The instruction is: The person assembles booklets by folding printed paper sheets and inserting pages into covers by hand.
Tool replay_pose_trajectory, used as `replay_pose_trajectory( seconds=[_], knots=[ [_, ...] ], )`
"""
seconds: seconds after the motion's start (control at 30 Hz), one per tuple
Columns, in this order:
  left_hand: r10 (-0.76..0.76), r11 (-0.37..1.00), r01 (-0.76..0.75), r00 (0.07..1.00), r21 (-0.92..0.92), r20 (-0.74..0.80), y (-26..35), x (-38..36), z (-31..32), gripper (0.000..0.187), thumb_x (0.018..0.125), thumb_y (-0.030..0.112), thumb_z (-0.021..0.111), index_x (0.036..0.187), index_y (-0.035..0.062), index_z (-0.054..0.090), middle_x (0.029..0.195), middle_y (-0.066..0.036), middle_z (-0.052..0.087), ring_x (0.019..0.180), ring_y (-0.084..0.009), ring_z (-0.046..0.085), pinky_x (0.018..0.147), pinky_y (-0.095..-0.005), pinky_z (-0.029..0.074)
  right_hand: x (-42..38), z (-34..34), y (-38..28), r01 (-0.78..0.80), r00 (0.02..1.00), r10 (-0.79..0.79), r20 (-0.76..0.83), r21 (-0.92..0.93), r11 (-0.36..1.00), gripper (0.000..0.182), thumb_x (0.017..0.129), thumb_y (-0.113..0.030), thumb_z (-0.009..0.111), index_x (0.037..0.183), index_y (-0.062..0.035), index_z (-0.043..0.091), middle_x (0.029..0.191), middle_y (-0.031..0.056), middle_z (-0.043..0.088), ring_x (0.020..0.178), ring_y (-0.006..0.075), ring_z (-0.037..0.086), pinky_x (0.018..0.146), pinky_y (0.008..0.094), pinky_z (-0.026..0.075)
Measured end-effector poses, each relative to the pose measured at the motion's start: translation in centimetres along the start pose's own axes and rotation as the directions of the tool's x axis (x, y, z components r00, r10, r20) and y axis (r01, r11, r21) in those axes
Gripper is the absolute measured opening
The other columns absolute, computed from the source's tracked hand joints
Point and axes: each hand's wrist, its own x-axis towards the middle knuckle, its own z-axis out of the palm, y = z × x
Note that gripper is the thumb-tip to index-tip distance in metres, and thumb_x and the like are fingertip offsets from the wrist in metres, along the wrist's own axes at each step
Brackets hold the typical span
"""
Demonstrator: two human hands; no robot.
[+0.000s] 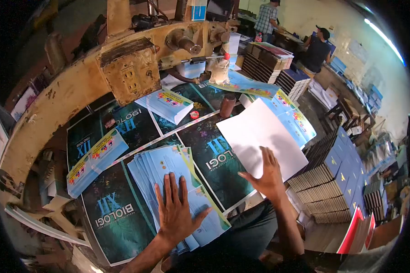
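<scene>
My left hand (175, 209) lies with its fingers spread on a fanned stack of light blue printed sheets (152, 164). To its right, my right hand (266, 177) rests, thumb out, on the lower part of a blank white sheet (259, 132). Blue covers with colourful print (296, 120) show from under the white sheet's right side. Beneath everything lie large dark printed sheets (118, 218) marked BIOLOGI XII. Another blue bundle (98, 161) is at the left, and a further one (168, 104) sits near the machine.
A worn machine with a metal box (130, 70) arches over the far side. A brown cylinder (227, 105) and a red cap (194, 114) stand near it. Tall book stacks (328, 182) rise at the right. Two people (316, 52) (266, 22) are in the back.
</scene>
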Motion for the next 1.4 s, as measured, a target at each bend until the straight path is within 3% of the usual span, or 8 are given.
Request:
replay_pose_trajectory(
  seconds=[0.33,0.4,0.6,0.7,0.8,0.93,1.13,1.4],
  knots=[
    [0.095,0.992,-0.1,0.993,0.079,0.065,-0.5,0.1,1.4,0.102,0.096,0.068,0.052,0.156,-0.0107,0.024,0.157,-0.041,0.024,0.148,-0.0557,0.026,0.125,-0.0573,0.013,-1.0,-5.6,-2.3,0.117,0.99,-0.114,0.082,-0.035,0.992,0.051,0.091,0.001,0.052,0.142,0.0022,0.05,0.104,0.0298,0.07,0.089,0.0506,0.068,0.078,0.0568,0.056],
    [0.075,0.995,-0.08,0.994,0.055,0.084,0.0,0.4,0.1,0.104,0.096,0.066,0.053,0.158,-0.0101,0.017,0.158,-0.043,0.02,0.147,-0.0582,0.025,0.125,-0.0566,0.014,-2.1,-7.3,-5.4,0.291,0.955,-0.296,-0.031,0.303,0.907,0.05,0.094,0.003,0.05,0.144,-0.0008,0.05,0.095,0.0261,0.07,0.079,0.0399,0.072,0.07,0.0456,0.058],
    [-0.055,0.922,-0.005,0.988,-0.387,-0.142,1.8,2.7,-5.6,0.109,0.095,0.051,0.066,0.158,-0.0129,0.005,0.158,-0.048,-0.002,0.149,-0.0638,0.003,0.115,-0.0738,0.016,-3.7,-1.9,-7.5,-0.194,0.919,-0.179,0.351,0.799,0.569,0.037,0.101,0.001,0.056,0.138,0.0003,0.058,0.084,-0.0008,0.055,0.068,0.0056,0.044,0.06,0.0231,0.036],
    [0.035,0.997,-0.038,0.998,0.07,0.048,0.2,1.4,-1.9,0.099,0.097,0.057,0.058,0.157,-0.0129,0.022,0.162,-0.041,0.011,0.153,-0.055,0.007,0.117,-0.0736,0.007,-5.6,4.6,-6.3,-0.115,0.909,-0.229,0.348,0.738,0.665,0.05,0.097,-0.015,0.068,0.141,0.0028,0.053,0.103,0.015,0.063,0.085,0.0212,0.061,0.073,0.0328,0.05],
    [-0.004,0.99,-0.001,0.999,0.139,0.034,-0.6,0.4,0.7,0.097,0.097,0.066,0.05,0.152,-0.0124,0.035,0.162,-0.036,0.022,0.156,-0.0466,0.01,0.118,-0.0722,-0.001,-4.0,4.1,-5.1,0.228,0.972,-0.23,-0.047,0.418,0.879,0.061,0.097,-0.031,0.069,0.146,-0.0017,0.047,0.121,0.0263,0.062,0.106,0.0385,0.063,0.092,0.0449,0.051],
    [-0.038,0.996,0.035,0.999,0.087,0.03,0.0,0.5,-0.2,0.117,0.086,0.081,0.052,0.152,-0.0136,0.033,0.162,-0.036,0.023,0.156,-0.0433,0.013,0.119,-0.0717,0.002,-1.2,1.3,0.1,0.119,0.989,-0.122,-0.079,-0.034,0.992,0.075,0.093,-0.043,0.072,0.147,0.002,0.044,0.141,0.0351,0.049,0.132,0.0451,0.049,0.112,0.0542,0.04],
    [-0.02,0.995,0.021,1.0,0.096,-0.01,0.1,0.6,-0.2,0.115,0.086,0.079,0.056,0.151,-0.0137,0.034,0.159,-0.035,0.03,0.155,-0.0416,0.021,0.122,-0.0661,0.006,-0.2,-2.8,0.5,-0.113,0.933,0.135,0.333,-0.084,0.99,0.061,0.095,-0.015,0.061,0.149,0.0051,0.04,0.127,0.0355,0.061,0.103,0.0502,0.068,0.089,0.0549,0.056],
    [0.099,0.985,-0.095,0.995,-0.141,0.021,0.2,1.7,-2.2,0.102,0.095,0.045,0.067,0.158,-0.0121,0.011,0.155,-0.043,0.028,0.141,-0.0494,0.041,0.118,-0.0599,0.027,-4.1,-8.3,-7.1,0.267,0.948,-0.312,0.063,0.377,0.887,0.067,0.089,0.005,0.053,0.153,-0.0055,0.039,0.123,0.0287,0.066,0.098,0.048,0.069,0.084,0.0484,0.059]
  ],
)
